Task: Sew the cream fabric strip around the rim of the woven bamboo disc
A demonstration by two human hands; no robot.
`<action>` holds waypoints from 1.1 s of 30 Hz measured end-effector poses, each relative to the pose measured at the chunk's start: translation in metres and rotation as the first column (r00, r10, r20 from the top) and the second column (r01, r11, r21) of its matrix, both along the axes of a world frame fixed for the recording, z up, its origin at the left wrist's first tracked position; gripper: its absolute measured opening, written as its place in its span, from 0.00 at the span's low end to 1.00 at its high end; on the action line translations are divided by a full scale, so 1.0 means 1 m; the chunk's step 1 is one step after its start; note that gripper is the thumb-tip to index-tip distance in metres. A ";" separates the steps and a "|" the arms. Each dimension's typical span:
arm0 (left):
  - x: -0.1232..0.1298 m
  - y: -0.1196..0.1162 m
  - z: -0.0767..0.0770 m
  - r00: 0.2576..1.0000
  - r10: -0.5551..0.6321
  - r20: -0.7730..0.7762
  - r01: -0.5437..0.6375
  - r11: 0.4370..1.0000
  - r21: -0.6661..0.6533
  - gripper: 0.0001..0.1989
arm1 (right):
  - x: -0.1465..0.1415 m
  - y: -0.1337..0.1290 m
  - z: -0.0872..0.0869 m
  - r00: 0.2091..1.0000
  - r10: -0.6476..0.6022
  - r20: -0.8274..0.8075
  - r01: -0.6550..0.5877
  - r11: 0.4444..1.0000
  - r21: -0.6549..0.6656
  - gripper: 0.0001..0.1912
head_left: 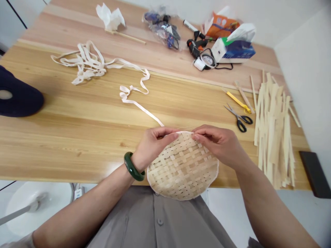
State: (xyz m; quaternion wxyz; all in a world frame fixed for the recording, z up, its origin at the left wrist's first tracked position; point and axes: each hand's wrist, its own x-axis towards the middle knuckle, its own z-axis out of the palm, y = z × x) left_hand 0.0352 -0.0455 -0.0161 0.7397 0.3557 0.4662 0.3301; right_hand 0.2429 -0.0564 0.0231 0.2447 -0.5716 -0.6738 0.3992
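A: Where have we got the round woven bamboo-strip panel [183, 168]?

B: Upright-ish between our hands at the near edge of the table [93, 137], its lower part overlapping our grey shirt [160, 217]. White edging [218, 168] runs round its rim.

A: And our fingers?

B: Our left hand [159, 139] has its thumb on the near face and its fingers behind, clamped on the top rim. Our right hand [219, 139] pinches the rim just beside it, thumb and forefinger close together. We can't tell whether that pinch also takes in the fine strand [190, 127] at the rim (or whether there's a needle; it's too small to make out).

A: How do we work this edge well?

B: We'd hold the edging flat and even over both faces, press it down with the left thumb, and work only the short stretch between our two pinches. A light, steady pull should suit; too hard and the thin weave may buckle.

A: What about the white ribbon [146, 111]?

B: It leads from behind our left hand to a loose tangle, so we'd want slack without twists.

A: And our arms?

B: Both forearms angle inward, wrists bent, with the jade-green bangle [134, 166] round our left wrist.
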 end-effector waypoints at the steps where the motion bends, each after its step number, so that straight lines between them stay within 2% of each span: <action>1: 0.000 0.000 0.001 1.000 -0.004 0.015 0.004 1.000 -0.014 0.14 | -0.001 0.000 0.000 1.000 -0.011 -0.004 0.011 1.000 0.008 0.07; 4: 0.001 0.007 0.006 1.000 0.019 -0.008 -0.019 1.000 -0.011 0.14 | -0.003 0.004 0.003 1.000 -0.026 -0.007 0.027 0.998 0.049 0.07; 9: -0.011 0.029 0.015 0.988 0.061 -0.139 -0.047 0.994 0.101 0.13 | -0.021 0.017 0.006 0.998 -0.062 -0.028 0.065 0.990 0.127 0.07; 11: -0.024 0.035 0.021 0.983 0.018 -0.183 0.001 0.995 0.102 0.13 | -0.034 0.014 0.005 0.994 -0.093 -0.061 0.100 0.986 0.130 0.07; 14: -0.042 0.033 0.025 0.973 -0.076 -0.219 0.080 0.997 0.012 0.13 | -0.048 0.002 0.004 0.983 -0.112 -0.145 0.124 0.989 0.075 0.07; 17: -0.050 0.026 0.024 0.969 -0.063 -0.240 0.065 0.998 -0.002 0.12 | -0.046 0.000 0.002 0.925 -0.212 -0.316 0.224 0.975 0.000 0.07; 20: -0.046 0.023 0.023 0.972 -0.044 -0.231 0.054 0.998 0.037 0.10 | -0.031 0.018 -0.005 0.844 -0.302 -0.444 0.330 0.944 -0.014 0.05; 22: -0.041 0.023 0.024 0.977 -0.059 -0.203 0.070 0.996 0.047 0.09 | -0.020 0.032 -0.011 0.855 -0.259 -0.450 0.286 0.958 -0.008 0.03; 24: -0.037 0.024 0.026 0.979 -0.076 -0.187 0.090 0.994 0.068 0.10 | -0.015 0.041 -0.016 0.893 -0.177 -0.413 0.173 0.984 -0.047 0.04; 28: -0.035 0.025 0.028 0.973 -0.114 -0.203 0.136 0.985 0.101 0.11 | -0.022 0.040 -0.017 0.940 -0.010 -0.340 -0.041 0.989 -0.142 0.07; 33: -0.034 0.025 0.028 0.970 -0.119 -0.212 0.144 0.984 0.105 0.10 | -0.026 0.036 -0.011 0.943 0.068 -0.325 -0.121 0.982 -0.146 0.08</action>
